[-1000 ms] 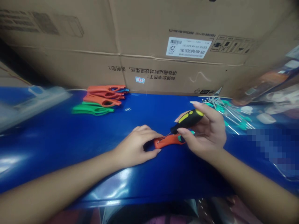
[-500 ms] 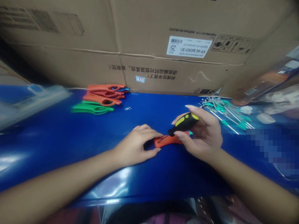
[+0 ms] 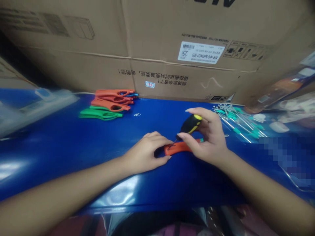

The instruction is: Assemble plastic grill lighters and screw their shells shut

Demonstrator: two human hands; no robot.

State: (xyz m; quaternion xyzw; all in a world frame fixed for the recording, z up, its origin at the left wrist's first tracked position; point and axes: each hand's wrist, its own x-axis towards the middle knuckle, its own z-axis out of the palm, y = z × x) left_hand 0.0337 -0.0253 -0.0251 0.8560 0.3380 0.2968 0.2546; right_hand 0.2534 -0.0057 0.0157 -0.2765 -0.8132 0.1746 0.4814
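Note:
My left hand (image 3: 145, 150) grips the left end of an orange lighter handle (image 3: 180, 148) between thumb and fingers, on the blue table. My right hand (image 3: 209, 134) is closed around a short screwdriver (image 3: 188, 126) with a black and yellow grip. The screwdriver leans to the right, and its thin shaft reaches down to the top face of the handle, near my left fingertips. Whether the tip sits on a screw is too small to tell. At the handle's right end a green piece (image 3: 201, 140) peeks out, partly covered by my right hand.
Orange handles (image 3: 110, 101) and green handles (image 3: 100, 113) lie stacked at the back left. Several metal rods with green parts (image 3: 237, 119) are heaped at the right. A large cardboard box (image 3: 152, 42) stands behind the blue table (image 3: 73, 141). Small white bits (image 3: 137, 114) lie mid-table.
My right hand has shifted slightly left, and the screwdriver's grip has turned and stands steeper. My left hand keeps its hold on the orange handle. The whole view has moved slightly.

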